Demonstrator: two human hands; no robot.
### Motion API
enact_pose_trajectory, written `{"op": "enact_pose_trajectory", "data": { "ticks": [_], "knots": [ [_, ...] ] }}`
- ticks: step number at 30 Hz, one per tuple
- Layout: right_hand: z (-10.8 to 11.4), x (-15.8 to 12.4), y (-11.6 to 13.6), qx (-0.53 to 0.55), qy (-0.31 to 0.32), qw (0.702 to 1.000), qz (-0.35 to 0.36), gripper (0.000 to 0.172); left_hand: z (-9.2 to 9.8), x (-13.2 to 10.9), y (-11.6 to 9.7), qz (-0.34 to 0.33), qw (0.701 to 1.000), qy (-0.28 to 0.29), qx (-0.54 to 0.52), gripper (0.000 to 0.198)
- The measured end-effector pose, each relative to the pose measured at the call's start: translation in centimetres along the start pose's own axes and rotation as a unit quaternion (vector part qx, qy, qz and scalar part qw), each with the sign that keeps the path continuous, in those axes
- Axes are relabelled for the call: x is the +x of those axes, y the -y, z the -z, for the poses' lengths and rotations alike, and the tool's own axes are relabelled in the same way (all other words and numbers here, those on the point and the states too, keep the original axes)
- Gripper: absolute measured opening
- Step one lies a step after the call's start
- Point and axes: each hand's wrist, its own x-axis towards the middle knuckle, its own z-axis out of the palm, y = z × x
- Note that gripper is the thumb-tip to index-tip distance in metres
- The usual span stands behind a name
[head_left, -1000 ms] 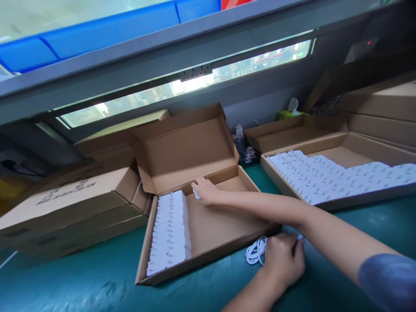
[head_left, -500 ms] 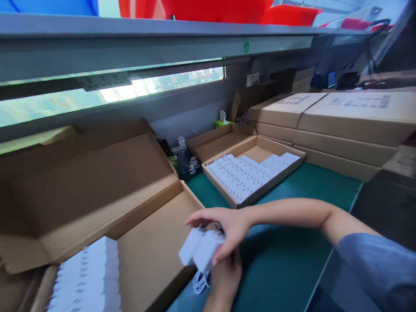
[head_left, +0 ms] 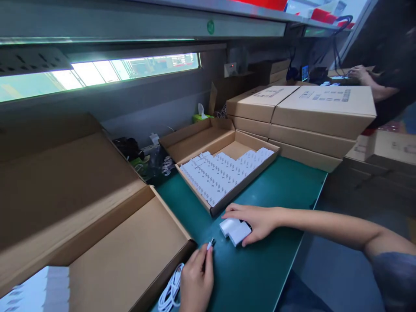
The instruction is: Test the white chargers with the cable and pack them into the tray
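My right hand (head_left: 256, 219) rests on the green table, its fingers curled over two white chargers (head_left: 234, 230) lying just in front of an open carton. My left hand (head_left: 196, 279) at the bottom centre pinches the plug end (head_left: 211, 243) of a coiled white cable (head_left: 170, 294), the plug pointing towards the chargers. The two hands are a short gap apart.
An open carton (head_left: 242, 175) packed with several white chargers sits behind my right hand. A larger open carton (head_left: 130, 255) lies at left with white chargers (head_left: 29, 292) in its corner. Stacked closed cartons (head_left: 312, 117) stand at right; another person's hand (head_left: 359, 73) works at the far right.
My right hand carried the two chargers from above the left carton's edge down onto the table to the right. My left hand now holds the cable's plug out. The view swung rightward.
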Motion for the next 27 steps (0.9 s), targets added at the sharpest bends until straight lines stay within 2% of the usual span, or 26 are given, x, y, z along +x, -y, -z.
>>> {"op": "enact_pose_trajectory", "data": {
  "ticks": [2,5,7,13,20,27],
  "knots": [
    [0.4,0.7,0.8,-0.044,0.038,0.998,0.000,0.071,0.1,-0.1,0.0,-0.001,1.000,0.010,-0.013,0.026],
    [-0.1,1.8,1.9,-0.067,0.070,0.994,0.051,0.065,0.3,-0.1,-0.2,-0.024,0.999,0.018,-0.026,0.025],
    [-0.7,2.3,2.5,-0.083,0.074,0.991,0.072,0.063,0.6,-0.1,-0.5,-0.045,0.998,0.015,-0.028,0.023],
    [-1.5,2.3,4.1,-0.204,0.066,0.975,0.049,0.047,0.5,-0.7,-0.9,-0.065,0.998,0.024,-0.002,0.019],
    [-2.7,2.5,3.7,-0.266,0.045,0.962,0.037,0.054,0.2,-1.4,-1.0,-0.088,0.994,0.055,0.028,0.020],
    [-3.2,2.6,2.9,-0.268,0.043,0.961,0.058,0.056,0.2,-0.2,-0.9,-0.102,0.988,0.094,0.064,0.024]
  ]
}}
